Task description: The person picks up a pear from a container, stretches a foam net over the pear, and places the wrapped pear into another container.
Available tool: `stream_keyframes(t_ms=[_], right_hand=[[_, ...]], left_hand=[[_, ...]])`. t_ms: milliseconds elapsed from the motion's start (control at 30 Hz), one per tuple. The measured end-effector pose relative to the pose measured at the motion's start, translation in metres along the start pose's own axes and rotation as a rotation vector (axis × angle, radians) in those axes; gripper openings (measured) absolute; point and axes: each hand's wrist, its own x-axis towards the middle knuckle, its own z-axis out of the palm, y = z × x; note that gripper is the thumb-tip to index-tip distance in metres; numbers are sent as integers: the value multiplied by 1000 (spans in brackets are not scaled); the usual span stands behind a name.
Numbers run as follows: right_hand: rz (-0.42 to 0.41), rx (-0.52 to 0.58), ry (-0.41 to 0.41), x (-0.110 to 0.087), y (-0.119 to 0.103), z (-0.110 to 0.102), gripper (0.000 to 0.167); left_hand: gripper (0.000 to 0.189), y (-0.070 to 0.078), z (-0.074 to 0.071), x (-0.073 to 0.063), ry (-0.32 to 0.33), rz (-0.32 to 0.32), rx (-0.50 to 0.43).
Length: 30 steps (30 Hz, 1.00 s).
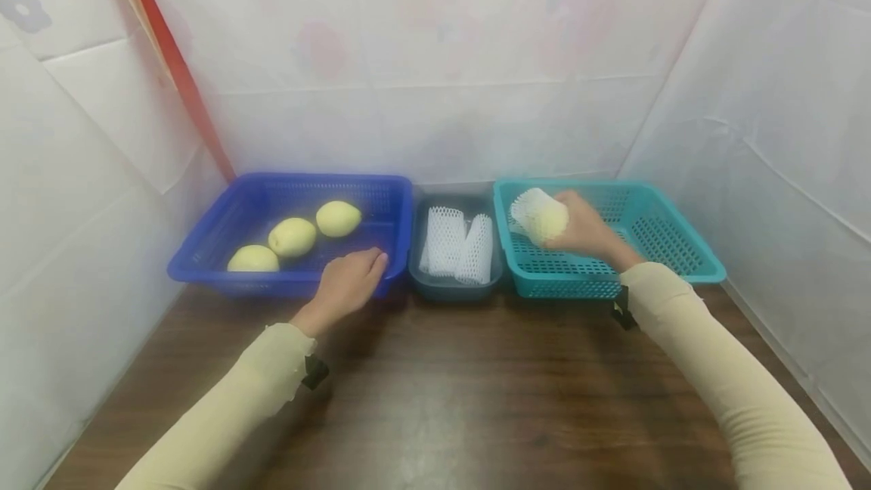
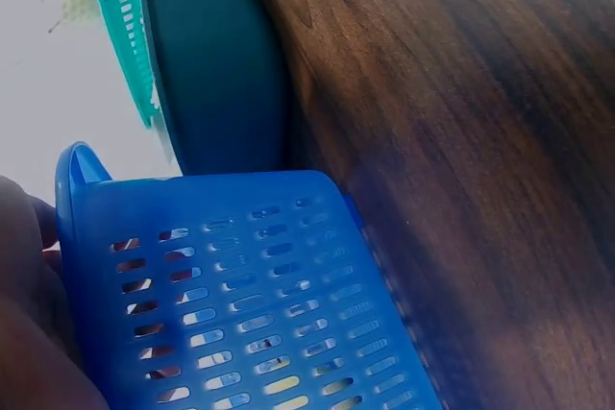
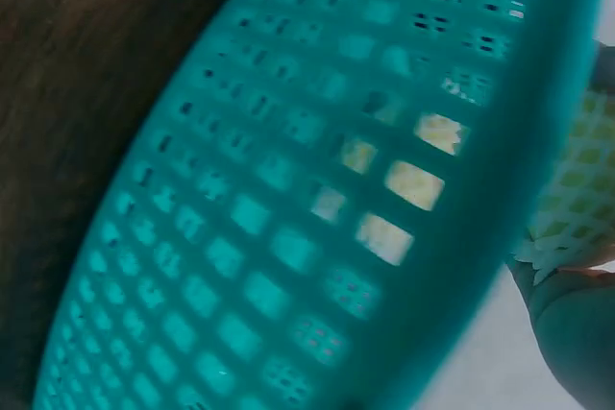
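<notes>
In the head view, my right hand [image 1: 584, 225] grips a pale yellow fruit [image 1: 550, 224] wrapped in a white foam net sleeve [image 1: 527, 206]. It holds this over the left part of the teal basket [image 1: 612, 287]. The right wrist view shows the netted fruit [image 3: 581, 175] past the basket's rim. My left hand [image 1: 350, 278] is at the front rim of the blue basket [image 1: 272, 278], its fingers loosely bent with nothing visible in them. Inside that basket lie three similar fruits: one at the front left [image 1: 253, 258], a middle one [image 1: 292, 237] and a right one [image 1: 338, 218].
A dark grey tray [image 1: 456, 292] stands between the baskets with several white foam net sleeves [image 1: 445, 242] in it. White sheets [image 1: 435, 127] hang behind and at both sides. The brown wooden table [image 1: 435, 392] extends in front of the containers.
</notes>
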Motion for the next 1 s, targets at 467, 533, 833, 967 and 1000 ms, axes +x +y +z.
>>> stream_keyframes(t_ms=[467,533,833,967,1000], right_hand=[[5,-226,-175,-2,34,24,71],[5,-229,-186,-2,37,27,68],[98,-186,-290,-6,32,29,66],[89,-167,-311,-5,29,28,67],[74,-170,-315,-5,28,28,68]], left_hand=[[36,1,5,-4,11,26,78],[36,2,5,-5,10,26,80],[37,2,7,-5,19,30,106],[37,2,6,-5,21,32,114],[37,1,6,-5,20,32,116]])
